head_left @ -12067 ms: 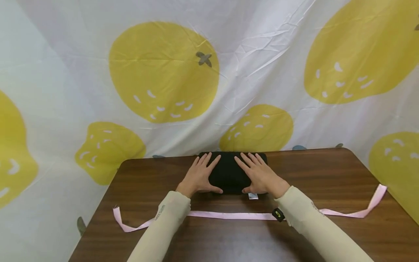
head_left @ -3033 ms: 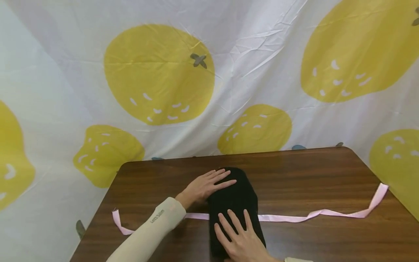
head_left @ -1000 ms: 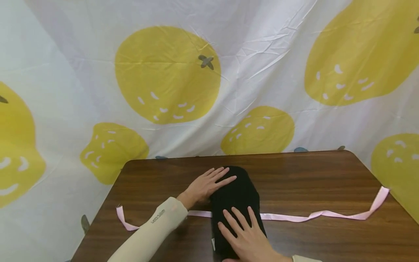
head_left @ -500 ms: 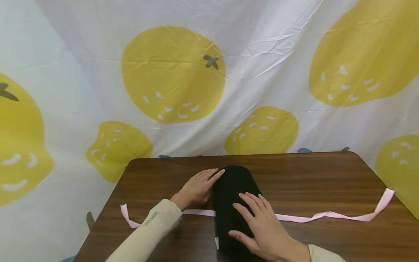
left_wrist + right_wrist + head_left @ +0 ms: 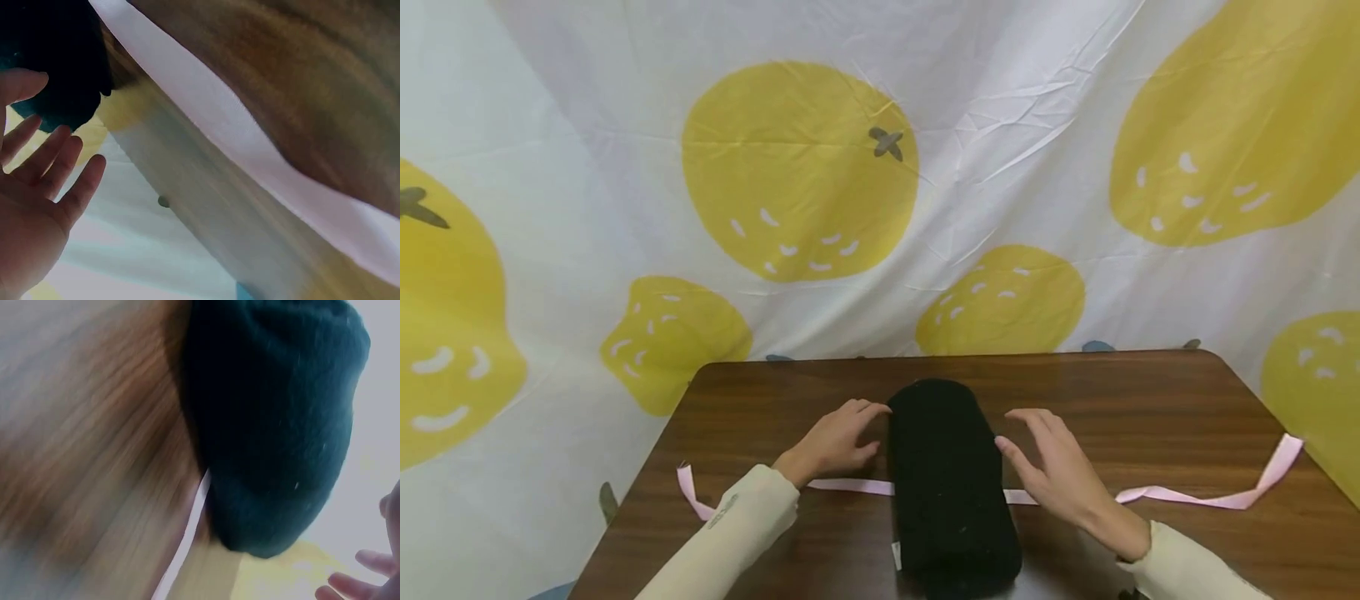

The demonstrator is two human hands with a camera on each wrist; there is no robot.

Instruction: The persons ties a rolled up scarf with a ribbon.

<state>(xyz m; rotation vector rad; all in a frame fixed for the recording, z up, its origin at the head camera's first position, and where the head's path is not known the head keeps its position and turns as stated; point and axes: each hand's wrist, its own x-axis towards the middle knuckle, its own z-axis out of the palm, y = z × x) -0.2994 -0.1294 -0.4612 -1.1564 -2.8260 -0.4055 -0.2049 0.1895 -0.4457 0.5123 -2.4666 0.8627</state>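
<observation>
A black fabric oblong [image 5: 951, 483], cushion-like with rounded ends and a small white tag [image 5: 897, 556], lies lengthwise on the table. It crosses over a pink ribbon [image 5: 1195, 500], whose middle it hides. My left hand [image 5: 835, 437] is at its far left side, fingers loosely bent and fingertips right at the edge. To its right, my right hand [image 5: 1060, 467] hovers with relaxed fingers, thumb tip close to the side. Neither hand grips anything. In the left wrist view the left palm [image 5: 31, 231] faces up beside the black oblong [image 5: 56, 56].
The brown wood-grain table [image 5: 1112, 392] has its back edge against a white curtain [image 5: 1000, 183] printed with yellow fruit. The left ribbon end [image 5: 688, 487] and the twisted right end reach toward the table's sides.
Earlier the black oblong lay crosswise at the back; it has been turned lengthwise over the ribbon. Within the last second both hands have moved off its top to either side.
</observation>
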